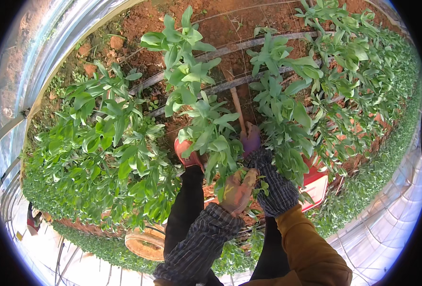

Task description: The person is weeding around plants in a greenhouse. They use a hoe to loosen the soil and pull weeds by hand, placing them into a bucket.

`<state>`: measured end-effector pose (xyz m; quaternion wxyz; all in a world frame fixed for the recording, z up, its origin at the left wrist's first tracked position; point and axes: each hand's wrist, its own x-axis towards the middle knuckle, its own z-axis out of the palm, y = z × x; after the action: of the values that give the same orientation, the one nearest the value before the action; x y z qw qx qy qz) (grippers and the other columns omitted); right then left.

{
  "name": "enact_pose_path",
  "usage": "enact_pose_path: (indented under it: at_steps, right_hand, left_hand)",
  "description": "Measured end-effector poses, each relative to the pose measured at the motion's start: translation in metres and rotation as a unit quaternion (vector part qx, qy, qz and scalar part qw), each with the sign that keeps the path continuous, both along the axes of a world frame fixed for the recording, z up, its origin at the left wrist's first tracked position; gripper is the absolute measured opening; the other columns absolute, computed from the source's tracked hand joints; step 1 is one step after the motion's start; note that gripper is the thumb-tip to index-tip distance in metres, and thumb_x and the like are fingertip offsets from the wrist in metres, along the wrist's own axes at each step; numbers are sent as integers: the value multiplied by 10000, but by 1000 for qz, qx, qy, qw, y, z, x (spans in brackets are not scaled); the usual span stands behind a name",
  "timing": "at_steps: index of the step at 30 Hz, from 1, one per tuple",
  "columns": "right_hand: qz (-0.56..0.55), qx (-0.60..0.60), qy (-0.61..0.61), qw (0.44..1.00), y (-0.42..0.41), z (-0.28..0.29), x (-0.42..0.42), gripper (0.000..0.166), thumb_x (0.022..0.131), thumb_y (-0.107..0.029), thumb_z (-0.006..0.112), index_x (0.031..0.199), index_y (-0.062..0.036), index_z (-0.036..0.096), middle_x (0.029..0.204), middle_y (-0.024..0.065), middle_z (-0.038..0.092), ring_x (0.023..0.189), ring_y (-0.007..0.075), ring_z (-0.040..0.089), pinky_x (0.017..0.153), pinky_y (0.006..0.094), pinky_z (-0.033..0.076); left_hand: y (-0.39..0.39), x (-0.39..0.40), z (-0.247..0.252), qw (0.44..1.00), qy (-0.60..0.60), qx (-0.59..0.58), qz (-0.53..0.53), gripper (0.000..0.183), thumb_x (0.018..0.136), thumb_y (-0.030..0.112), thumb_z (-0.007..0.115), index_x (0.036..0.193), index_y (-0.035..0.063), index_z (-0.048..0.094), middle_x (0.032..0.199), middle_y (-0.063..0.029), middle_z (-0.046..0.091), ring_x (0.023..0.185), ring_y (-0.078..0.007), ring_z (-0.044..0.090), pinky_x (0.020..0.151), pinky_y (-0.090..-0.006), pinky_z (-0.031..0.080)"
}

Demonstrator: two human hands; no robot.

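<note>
My right hand (251, 139), in a purple glove, is closed around the wooden handle (236, 103) of a long tool. The handle slopes up between two rows of leafy green plants, and its far end meets reddish soil; the tool's head cannot be made out. Nearer to me, my left hand (237, 191) wears a stained glove and has its fingers curled on small green sprigs (263, 186). Leaves of the plant row (211, 132) hang just beyond this hand. Striped sleeve covers wrap both forearms.
My red shoe (188, 152) stands beside the middle row. A red plastic container (314, 187) sits at right behind plants, and a pale orange bucket (144, 245) at lower left. Grey strips (228, 85) and string netting cross the soil. Clear plastic sheeting (28, 60) curves along the left.
</note>
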<state>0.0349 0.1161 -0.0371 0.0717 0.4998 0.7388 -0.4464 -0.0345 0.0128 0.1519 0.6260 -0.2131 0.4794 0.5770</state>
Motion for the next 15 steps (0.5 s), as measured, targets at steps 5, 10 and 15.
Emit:
enact_pose_path:
  at_steps: [5,10,15]
  right_hand:
    - [-127,8,306,943,40,47,-143,296,847,-84,502,1119,27,463,1136,147,428,1018,277,488,867,334,409]
    - [-135,192,163,958,157,-41,-242,455,799,-161,555,1191,29,423,1195,199,380,1020,297,488,881,353,420]
    - [-24,254,-11,967,189,-42,-294,458,759,-240,604,1168,-67,492,1232,170,360,917,295,533,814,386,452]
  left_hand:
    - [-14,7,-25,902,-192,196,332,255,932,190,364,1146,60,414,894,-20,485,809,-138,500,739,-241,466]
    - [8,-12,3,938,-143,7,315,231,869,130,514,1086,84,450,982,-10,512,876,-124,519,752,-235,462]
    - [-10,-18,-5,939,-80,43,332,244,826,70,587,1045,87,481,991,7,531,910,-104,529,775,-231,456]
